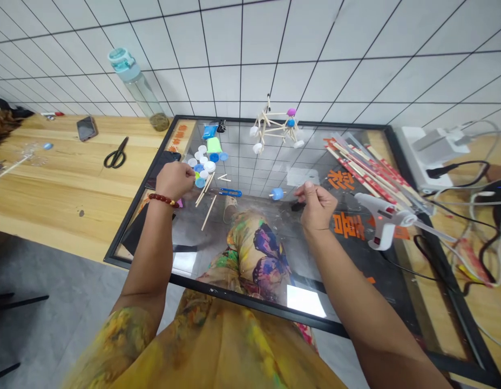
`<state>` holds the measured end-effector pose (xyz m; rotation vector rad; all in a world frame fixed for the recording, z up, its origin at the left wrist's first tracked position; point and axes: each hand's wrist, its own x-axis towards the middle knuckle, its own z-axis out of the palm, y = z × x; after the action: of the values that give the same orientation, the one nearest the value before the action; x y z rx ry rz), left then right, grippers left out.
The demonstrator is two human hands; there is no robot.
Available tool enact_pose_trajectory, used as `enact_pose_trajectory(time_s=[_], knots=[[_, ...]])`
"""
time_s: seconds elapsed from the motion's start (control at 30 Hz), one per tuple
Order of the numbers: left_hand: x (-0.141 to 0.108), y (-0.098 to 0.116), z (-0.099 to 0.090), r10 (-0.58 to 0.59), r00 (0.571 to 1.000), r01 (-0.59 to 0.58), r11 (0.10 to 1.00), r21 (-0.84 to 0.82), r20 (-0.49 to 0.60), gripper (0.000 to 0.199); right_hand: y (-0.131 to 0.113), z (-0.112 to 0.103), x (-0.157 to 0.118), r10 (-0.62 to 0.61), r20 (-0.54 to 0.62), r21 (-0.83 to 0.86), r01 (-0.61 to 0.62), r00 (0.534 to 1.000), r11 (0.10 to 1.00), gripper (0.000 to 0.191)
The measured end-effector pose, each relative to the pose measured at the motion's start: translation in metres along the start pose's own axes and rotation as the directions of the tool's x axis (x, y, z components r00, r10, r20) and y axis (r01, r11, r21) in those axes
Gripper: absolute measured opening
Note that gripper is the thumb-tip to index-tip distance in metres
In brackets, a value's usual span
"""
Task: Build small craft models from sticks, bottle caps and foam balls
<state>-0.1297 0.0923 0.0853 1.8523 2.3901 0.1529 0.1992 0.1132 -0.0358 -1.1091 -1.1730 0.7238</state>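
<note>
My left hand (175,180) is closed, fingers pinched together, beside the pile of blue, white and green bottle caps (204,161); what it holds, if anything, is too small to tell. My right hand (315,202) has its thumb and finger pressed together over the glass, right of a small blue piece (277,194) with a thin stick through it. Anything in that pinch cannot be made out. Between the hands lie a blue-handled knife (230,192) and several thin wooden sticks (209,213). Behind them a stick frame (275,127) with white, pink and blue joints stands near the wall.
A white glue gun (382,217) with its cable is on the right, near bundled chopsticks (366,172) and a white power strip (412,154). To the left are scissors (116,156), a phone (87,128) and a tall bottle (141,92).
</note>
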Motion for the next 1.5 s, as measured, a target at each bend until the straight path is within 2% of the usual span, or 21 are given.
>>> enact_pose_trajectory(time_s=[0.07, 0.17, 0.37, 0.57, 0.8, 0.97, 1.07, 1.13, 1.23, 1.37, 1.5], knots=[[-0.004, -0.007, -0.002, -0.004, 0.999, 0.003, 1.000, 0.018, 0.052, 0.023, 0.000, 0.000, 0.000, 0.017, 0.012, -0.008, -0.017, 1.000, 1.000, 0.046], [-0.013, -0.012, 0.007, 0.011, 0.993, -0.013, 1.000, 0.016, 0.114, 0.023, 0.000, 0.001, 0.001, 0.033, 0.019, -0.008, -0.033, 0.999, 0.999, 0.046], [-0.016, -0.006, 0.032, 0.029, 0.989, -0.033, 0.999, 0.023, 0.145, 0.022, -0.005, 0.002, 0.001, 0.065, -0.006, 0.016, -0.065, 0.998, 0.998, 0.042], [-0.015, -0.005, 0.038, 0.015, 0.977, -0.020, 1.000, 0.021, 0.211, 0.017, -0.006, 0.004, 0.001, 0.091, -0.021, 0.011, -0.090, 0.996, 0.996, 0.040], [-0.028, -0.006, 0.036, 0.016, 0.988, -0.028, 0.996, 0.080, 0.155, 0.018, -0.005, 0.004, 0.000, 0.079, -0.022, 0.020, -0.079, 0.997, 0.997, 0.040], [-0.019, -0.011, 0.032, 0.000, 1.000, 0.001, 0.993, -0.121, 0.008, 0.023, -0.005, 0.004, 0.000, 0.078, -0.011, 0.013, -0.078, 0.997, 0.997, 0.040], [0.002, -0.007, 0.035, 0.014, 0.998, 0.000, 0.977, -0.213, 0.065, 0.027, -0.004, 0.003, 0.000, 0.091, -0.001, -0.004, -0.091, 0.996, 0.996, 0.039], [0.014, -0.001, 0.037, 0.026, 0.992, -0.004, 0.985, -0.171, 0.123, 0.030, -0.004, 0.002, 0.000, 0.099, 0.001, 0.000, -0.099, 0.995, 0.995, 0.039], [0.025, 0.009, 0.039, 0.029, 0.987, -0.028, 1.000, -0.009, 0.161, 0.033, -0.002, 0.002, 0.000, 0.112, 0.006, -0.006, -0.112, 0.994, 0.994, 0.040], [0.025, 0.019, 0.043, 0.031, 0.987, -0.050, 0.992, 0.117, 0.155, 0.028, -0.001, 0.002, 0.001, 0.116, 0.013, -0.025, -0.116, 0.993, 0.993, 0.044], [0.026, 0.016, 0.046, 0.024, 0.991, -0.042, 0.991, 0.130, 0.133, 0.025, 0.001, 0.002, 0.001, 0.108, 0.012, -0.005, -0.107, 0.994, 0.994, 0.042]])
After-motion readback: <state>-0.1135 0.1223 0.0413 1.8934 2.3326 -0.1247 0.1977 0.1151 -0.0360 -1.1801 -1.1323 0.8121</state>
